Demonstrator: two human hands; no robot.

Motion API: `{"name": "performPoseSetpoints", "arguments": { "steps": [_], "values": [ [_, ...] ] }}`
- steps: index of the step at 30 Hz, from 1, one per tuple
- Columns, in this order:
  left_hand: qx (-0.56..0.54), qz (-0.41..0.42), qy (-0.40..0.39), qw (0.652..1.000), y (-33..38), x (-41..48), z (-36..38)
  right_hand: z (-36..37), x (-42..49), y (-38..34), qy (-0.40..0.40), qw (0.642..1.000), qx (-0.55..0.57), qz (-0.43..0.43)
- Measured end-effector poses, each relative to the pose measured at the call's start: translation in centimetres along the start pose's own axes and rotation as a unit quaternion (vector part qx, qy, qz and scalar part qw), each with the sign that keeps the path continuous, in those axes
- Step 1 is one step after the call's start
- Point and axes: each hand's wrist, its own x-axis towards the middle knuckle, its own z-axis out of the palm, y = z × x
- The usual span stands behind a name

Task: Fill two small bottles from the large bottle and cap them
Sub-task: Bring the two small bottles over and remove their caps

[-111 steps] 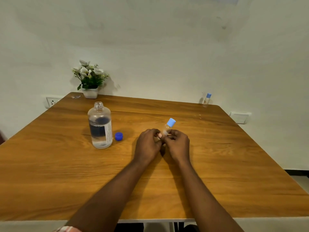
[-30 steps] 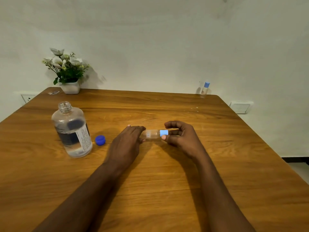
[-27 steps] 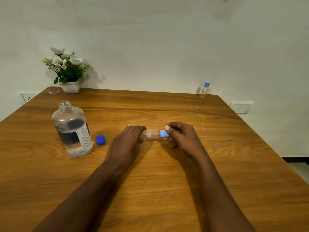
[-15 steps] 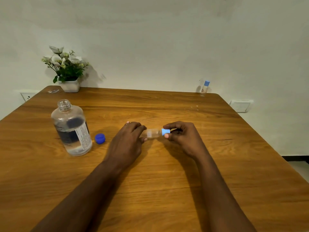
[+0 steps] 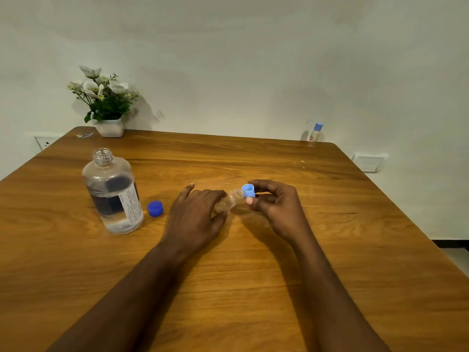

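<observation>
My left hand grips a small clear bottle that lies tilted, its open neck pointing right; most of its body is hidden under my fingers. My right hand pinches its light blue cap just off the neck, the threaded inside facing me. The large clear bottle stands uncapped at the left with some liquid at the bottom. Its dark blue cap rests on the table beside it. A second small bottle with a light blue cap stands at the far right edge by the wall.
The wooden table fills the view. A white pot of flowers stands at the far left corner, with a small scrap next to it. Wall sockets sit at the left and right.
The light blue cap has come off the small bottle and is now held free in my right hand. My left hand still holds the bottle's body.
</observation>
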Motion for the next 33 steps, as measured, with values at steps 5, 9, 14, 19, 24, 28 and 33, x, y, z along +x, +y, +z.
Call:
{"name": "performPoseSetpoints", "arguments": {
  "steps": [5, 9, 14, 19, 24, 28, 33],
  "values": [
    [-0.097, -0.095, 0.028, 0.99, -0.4, 0.3, -0.1, 0.4, 0.5, 0.6, 0.044, 0.998, -0.044, -0.008],
    [-0.13, -0.122, 0.023, 0.984, -0.4, 0.5, 0.0, 0.9, 0.6, 1.5, 0.072, 0.993, -0.092, 0.01],
    [-0.122, -0.136, 0.008, 0.983, -0.4, 0.6, 0.1, 1.4, 1.2, 2.3, 0.1, 0.98, -0.169, 0.016],
    [-0.114, -0.146, 0.002, 0.983, -0.6, 0.6, 0.3, 2.1, 2.3, 2.4, 0.105, 0.968, -0.228, 0.003],
    [-0.109, -0.154, 0.001, 0.982, -0.8, 0.6, 0.7, 2.4, 3.2, 2.6, 0.097, 0.956, -0.277, -0.011],
    [-0.112, -0.157, 0.003, 0.981, -1.0, 0.7, 0.8, 2.4, 3.5, 2.9, 0.073, 0.946, -0.317, -0.01],
    [-0.104, -0.167, -0.015, 0.98, -0.7, 0.5, 0.5, 2.3, 3.3, 2.7, 0.067, 0.94, -0.335, -0.006]
  ]
}}
